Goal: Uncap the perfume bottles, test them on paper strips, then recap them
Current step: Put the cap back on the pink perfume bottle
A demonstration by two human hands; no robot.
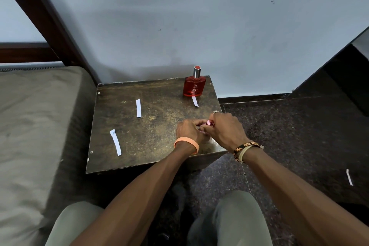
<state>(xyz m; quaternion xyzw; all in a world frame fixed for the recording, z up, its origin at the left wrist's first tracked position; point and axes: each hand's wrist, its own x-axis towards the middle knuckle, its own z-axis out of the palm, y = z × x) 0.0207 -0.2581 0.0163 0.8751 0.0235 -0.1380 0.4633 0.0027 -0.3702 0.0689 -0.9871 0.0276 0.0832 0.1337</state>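
The middle of the table (159, 136) is lying open, flat paper strips (138, 108) resting on it. A red bottle (192, 86) is blocking the far right corner; the left hand (189, 132) and right hand (227, 130) are crowding the near right corner around a pink bottle (210, 122).

left arm: bare, reaching forward from the lower centre, orange wristband (186, 146) at the wrist
left hand (189, 131): back up, fingers curled round a small bottle (202, 130), mostly hidden
right arm: bare, coming in from the lower right, thread bands (246, 149) at the wrist
right hand (226, 129): touching the left, fingers curled over the pink cap (210, 122); ring (215, 112) on one finger
place: both hands over the table (149, 126), at its near right corner
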